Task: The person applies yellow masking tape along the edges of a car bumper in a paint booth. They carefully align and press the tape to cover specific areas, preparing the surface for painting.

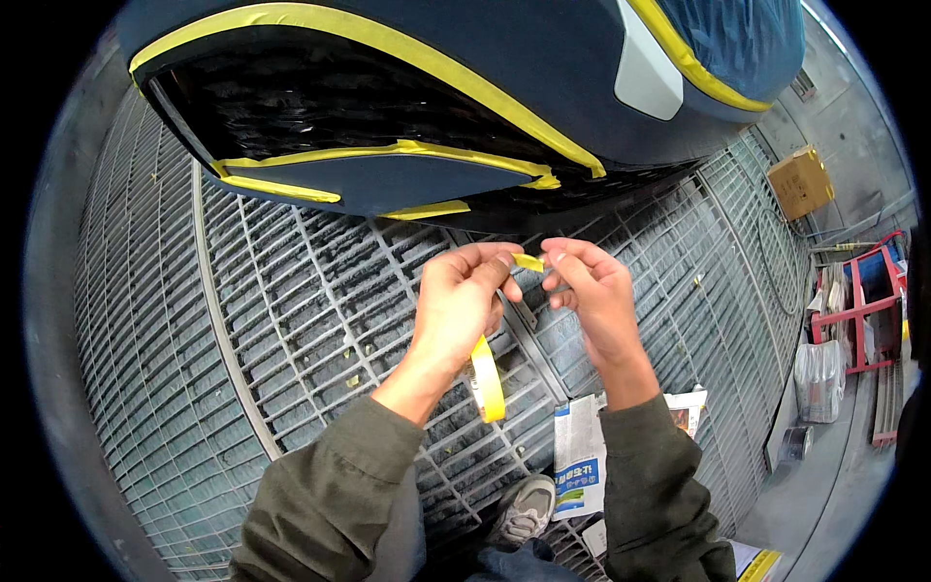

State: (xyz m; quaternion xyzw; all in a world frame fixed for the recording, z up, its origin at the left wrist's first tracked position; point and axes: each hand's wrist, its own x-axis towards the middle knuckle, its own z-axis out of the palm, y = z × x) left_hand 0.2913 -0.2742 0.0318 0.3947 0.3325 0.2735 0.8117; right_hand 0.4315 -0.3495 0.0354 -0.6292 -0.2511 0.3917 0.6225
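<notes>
My left hand [465,291] pinches one end of a short piece of yellow masking tape [528,262] between thumb and finger. At the other end of that piece are the fingertips of my right hand [593,291], thumb against forefinger. A roll of yellow masking tape [489,382] hangs below my left hand, near the wrist; how it is held is hidden. Above both hands is a dark blue car bumper [494,65]. Yellow masking tape edges its black grille opening [305,94] and a blue lower panel [378,174].
Metal floor grating [327,291] runs under the car and hands. A newspaper [578,465] lies beside my shoe [525,509]. To the right are a cardboard box [800,182], a red rack [858,313] and a plastic bag of items [820,382].
</notes>
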